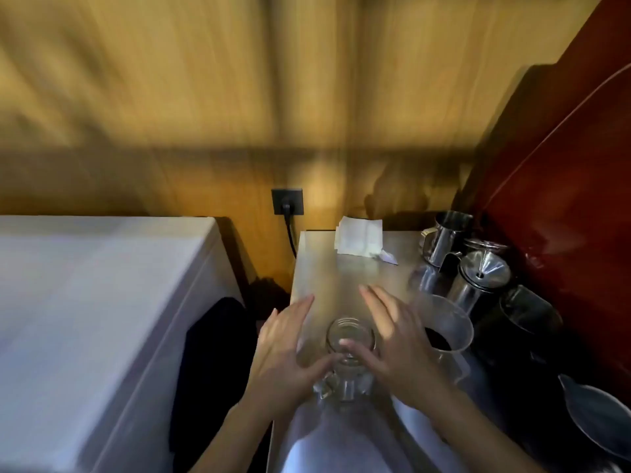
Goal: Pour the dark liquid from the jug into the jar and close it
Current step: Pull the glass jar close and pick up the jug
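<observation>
A clear glass jar (351, 339) stood open-mouthed on the steel countertop (327, 268), close to its near edge, with no lid on it that the blurred frame showed. The left hand (286, 356) lay just to the jar's left, its fingers (300, 303) stretched forward and held close together, flat and loose, while its thumb (316, 365) reached in toward the jar's near side; the blur hid whether it touched. The right hand (396, 343) sat on the other side in a mirrored pose, fingers spread slightly and pointing away from the person, its thumb (355, 346) lying across the near rim of the jar. Neither hand was clamped round the glass. Just to the right of the right hand stood a clear plastic jug (447, 326), upright, with dark liquid (438, 339) pooled low inside it. Behind the jug, along the right edge of the counter, stood a steel pitcher (444, 237) and a steel canister with a plunger lid (478, 278), and a dark glossy pot (526, 315) sat nearer. A folded white paper (358, 238) lay at the far end of the counter. On the wooden wall behind, a dark socket (287, 201) held a plug. A white appliance (85, 302) filled the left side.
</observation>
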Demonstrator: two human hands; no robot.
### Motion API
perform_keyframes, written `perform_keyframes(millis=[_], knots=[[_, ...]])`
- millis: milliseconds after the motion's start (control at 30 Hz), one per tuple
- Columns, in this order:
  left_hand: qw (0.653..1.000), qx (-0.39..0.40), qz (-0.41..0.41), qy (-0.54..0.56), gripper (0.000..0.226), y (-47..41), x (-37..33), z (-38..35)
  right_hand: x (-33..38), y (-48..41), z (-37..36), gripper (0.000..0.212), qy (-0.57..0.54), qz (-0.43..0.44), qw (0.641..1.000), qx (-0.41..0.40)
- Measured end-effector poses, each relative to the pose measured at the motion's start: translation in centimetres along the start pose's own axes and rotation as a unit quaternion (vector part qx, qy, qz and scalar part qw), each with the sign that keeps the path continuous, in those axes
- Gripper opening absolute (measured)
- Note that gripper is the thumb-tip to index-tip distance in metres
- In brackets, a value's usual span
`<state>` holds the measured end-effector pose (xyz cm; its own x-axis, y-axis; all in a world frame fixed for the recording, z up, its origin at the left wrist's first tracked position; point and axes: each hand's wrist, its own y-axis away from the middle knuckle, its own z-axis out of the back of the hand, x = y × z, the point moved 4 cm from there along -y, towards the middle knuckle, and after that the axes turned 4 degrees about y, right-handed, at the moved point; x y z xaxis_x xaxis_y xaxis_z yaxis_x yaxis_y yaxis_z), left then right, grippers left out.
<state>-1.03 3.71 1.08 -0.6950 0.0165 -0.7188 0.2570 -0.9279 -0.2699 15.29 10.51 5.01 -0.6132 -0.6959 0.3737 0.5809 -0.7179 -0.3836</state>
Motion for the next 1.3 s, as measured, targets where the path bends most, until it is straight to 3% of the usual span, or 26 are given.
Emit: perform_keyframes(millis=[100,200,533,667,867,933,1033,1167,1300], knots=[[0.997,0.082,0.006,-0.011,0.094,0.7,0.6,-1.7,-0.5,0.5,-1.5,0.078,0.0,0.011,0.999,0.051],[0.993,0.114,-0.001,0.009,0.083,1.0,0.7,-2.9,-1.0,1.1,-2.8,0.078,0.005,0.003,0.996,0.093],[0.983,0.163,0.038,0.069,0.067,-0.1,1.8,-3.6,-1.5,1.6,-2.6,0.07,-0.047,-0.025,0.998,0.046],[0.972,0.17,0.063,0.148,0.055,-0.5,1.2,-3.4,-1.1,2.0,-2.7,0.065,-0.061,-0.022,0.998,0.027],[0.962,0.161,0.073,0.21,0.05,-0.6,0.5,-3.2,-0.8,2.0,-2.5,0.061,-0.079,-0.018,0.996,0.03],[0.962,0.152,0.079,0.212,0.058,-0.5,1.4,-3.2,-1.0,2.2,-2.0,0.058,-0.079,-0.013,0.996,0.048],[0.959,0.163,0.083,0.215,0.07,-0.1,2.4,-3.2,-2.2,2.8,-0.2,0.048,-0.057,-0.07,0.996,0.02],[0.951,0.174,0.097,0.237,0.067,0.3,2.2,-3.3,-4.3,4.6,2.9,0.017,-0.025,-0.147,0.982,-0.118],[0.944,0.174,0.104,0.26,0.078,0.4,2.1,-3.6,-6.8,6.8,3.3,0.024,-0.006,-0.257,0.956,-0.141]])
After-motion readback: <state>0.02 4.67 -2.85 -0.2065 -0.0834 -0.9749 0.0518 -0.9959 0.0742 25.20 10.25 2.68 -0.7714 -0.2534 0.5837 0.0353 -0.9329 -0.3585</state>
